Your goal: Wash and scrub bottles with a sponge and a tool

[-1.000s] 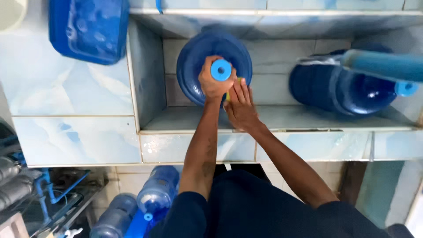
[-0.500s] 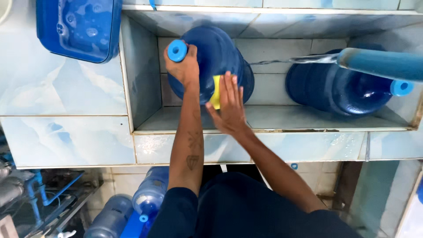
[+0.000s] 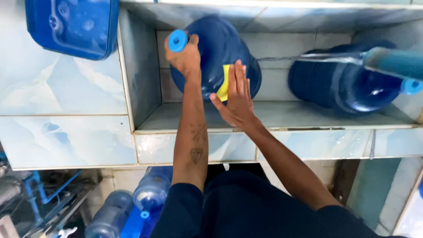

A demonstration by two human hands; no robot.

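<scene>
1. The left hand (image 3: 185, 55) has its fingers wrapped around the neck of a big blue bottle (image 3: 220, 53), just below the light-blue cap (image 3: 177, 40), which sticks out above the knuckles.
2. The right hand (image 3: 238, 97) lies flat, fingers straight and pressed together, holding a yellow sponge (image 3: 224, 83) against the bottle's side.
3. The bottle lies tilted in a tiled basin (image 3: 145, 79), its neck toward the left hand and its body running up and away from both hands.
4. Right of the right hand, well apart, a second blue bottle (image 3: 343, 83) lies in the same basin; a stream of water from a blue hose (image 3: 396, 61) crosses above it.
5. Up and left of the left hand, past the basin wall, a blue crate (image 3: 72, 24) sits on the tiled worktop (image 3: 57, 97).
6. Below the forearms, more bottles (image 3: 150, 189) stand on the floor.
</scene>
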